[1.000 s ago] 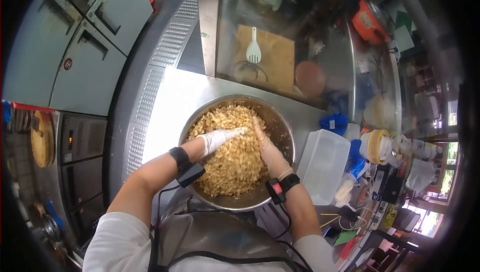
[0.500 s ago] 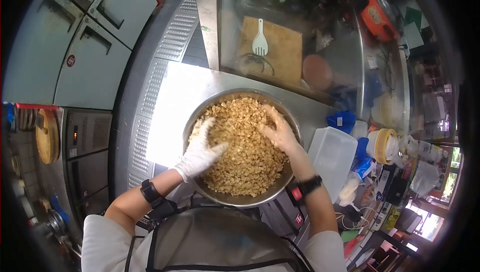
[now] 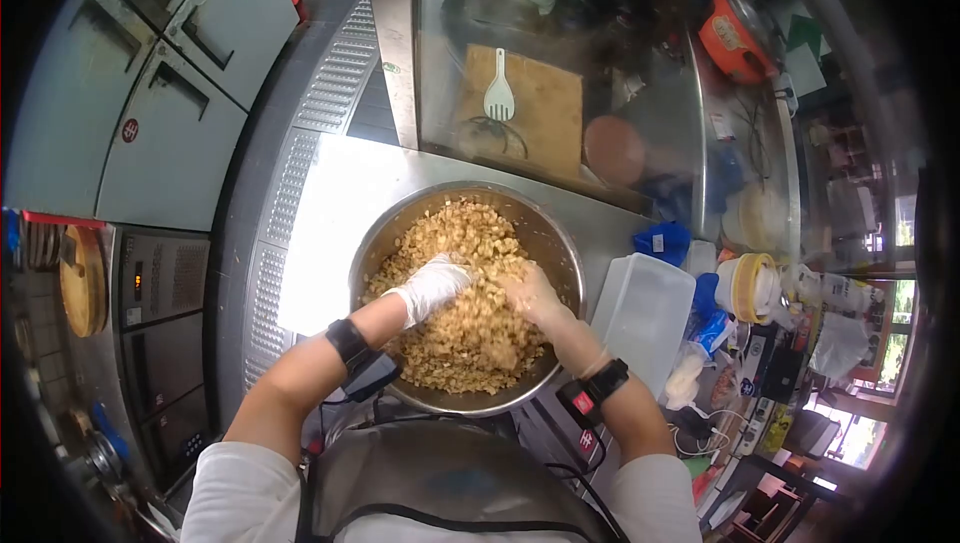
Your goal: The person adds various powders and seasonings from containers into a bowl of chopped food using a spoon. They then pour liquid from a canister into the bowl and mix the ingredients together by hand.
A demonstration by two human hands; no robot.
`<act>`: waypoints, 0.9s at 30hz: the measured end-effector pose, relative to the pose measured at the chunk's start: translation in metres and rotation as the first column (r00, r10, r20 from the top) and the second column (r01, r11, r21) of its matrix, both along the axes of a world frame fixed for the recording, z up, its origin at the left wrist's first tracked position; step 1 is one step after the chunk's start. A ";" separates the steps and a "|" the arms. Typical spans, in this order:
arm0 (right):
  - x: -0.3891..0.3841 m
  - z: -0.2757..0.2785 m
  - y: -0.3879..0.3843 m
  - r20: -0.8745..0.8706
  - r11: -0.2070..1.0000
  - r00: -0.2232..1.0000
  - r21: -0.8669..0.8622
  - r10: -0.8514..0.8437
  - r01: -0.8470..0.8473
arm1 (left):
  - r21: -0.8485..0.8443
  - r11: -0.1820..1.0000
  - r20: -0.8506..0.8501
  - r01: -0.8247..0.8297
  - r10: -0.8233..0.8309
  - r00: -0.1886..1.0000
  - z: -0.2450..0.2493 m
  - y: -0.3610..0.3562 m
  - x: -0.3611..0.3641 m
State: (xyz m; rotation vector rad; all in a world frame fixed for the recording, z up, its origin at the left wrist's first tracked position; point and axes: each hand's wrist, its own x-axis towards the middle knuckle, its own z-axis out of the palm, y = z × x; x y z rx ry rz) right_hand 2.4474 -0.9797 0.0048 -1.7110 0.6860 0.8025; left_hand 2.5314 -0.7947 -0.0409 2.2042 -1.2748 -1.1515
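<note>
A large round metal bowl [image 3: 562,233] stands on the steel counter, filled with small light-brown chopped pieces [image 3: 455,363]. My left hand [image 3: 436,286], in a white glove, is sunk into the pieces left of the middle, its fingers buried. Right of the middle, my right hand [image 3: 530,295], in a thin clear glove, is partly in the heap too, with its fingertips hidden among the pieces. Between and below the two hands some pieces look blurred by motion.
A translucent plastic bin [image 3: 645,318] stands right of the bowl, near a blue packet [image 3: 662,241]. Behind a glass panel lie a wooden board [image 3: 550,103] and a white slotted spatula [image 3: 499,93]. Grey cabinets [image 3: 175,123] are at left.
Both hands have come closer together and sunk deeper into the pieces; their fingers were spread and more visible before. The heap has been pushed toward the middle, baring the bowl's upper right inner wall.
</note>
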 end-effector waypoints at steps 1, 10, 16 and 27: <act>-0.001 0.016 0.000 0.085 0.988 0.992 -0.133 0.091 -0.079 | -0.070 0.957 -0.190 -0.281 0.264 0.946 0.032 0.000 -0.001; 0.064 -0.104 0.010 0.220 0.997 0.973 0.053 -0.069 0.059 | 0.172 0.512 -0.710 -0.842 0.656 0.254 0.006 -0.010 0.021; 0.043 -0.040 0.013 0.263 0.991 0.963 0.097 0.063 -0.091 | 0.079 0.978 -0.139 -0.191 0.200 0.970 0.043 -0.018 0.030; 0.068 -0.030 0.002 0.309 0.960 0.926 0.106 0.216 -0.259 | -0.097 0.659 -0.269 -0.745 0.704 0.658 0.023 0.013 0.006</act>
